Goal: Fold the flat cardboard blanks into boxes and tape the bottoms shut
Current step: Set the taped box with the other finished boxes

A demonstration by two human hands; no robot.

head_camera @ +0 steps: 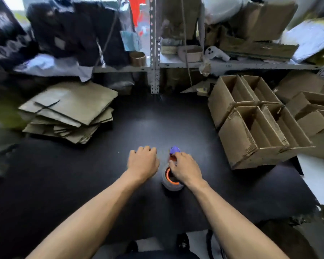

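Both forearms reach in from the near edge over the black tabletop (82, 174). Left hand (143, 161) hovers or rests palm down near the middle of the tabletop, fingers loosely curled with nothing in them; contact with the surface cannot be judged. Right hand (184, 168) sits just beside it, over a tape dispenser (171, 181) that carries a grey roll on an orange core; a purple part of the dispenser shows beyond the knuckles. Right fingers bent down onto the dispenser's top; whether they are clamped on it cannot be told through the blur. Flat cardboard blanks (69, 111) lie in a loose, fanned stack toward the far left corner of the tabletop, well apart from both hands. Folded boxes (254, 118) stand along the right edge, open tops tipped toward the centre, packed touching one another in two rows, with more cardboard behind them. Past the far edge, a metal shelf (232, 65) holds cardboard pieces, a brown tape roll (137, 58) and a white object too blurred to name. Dark wrapped bundles (73, 28) fill the shelf's left side.
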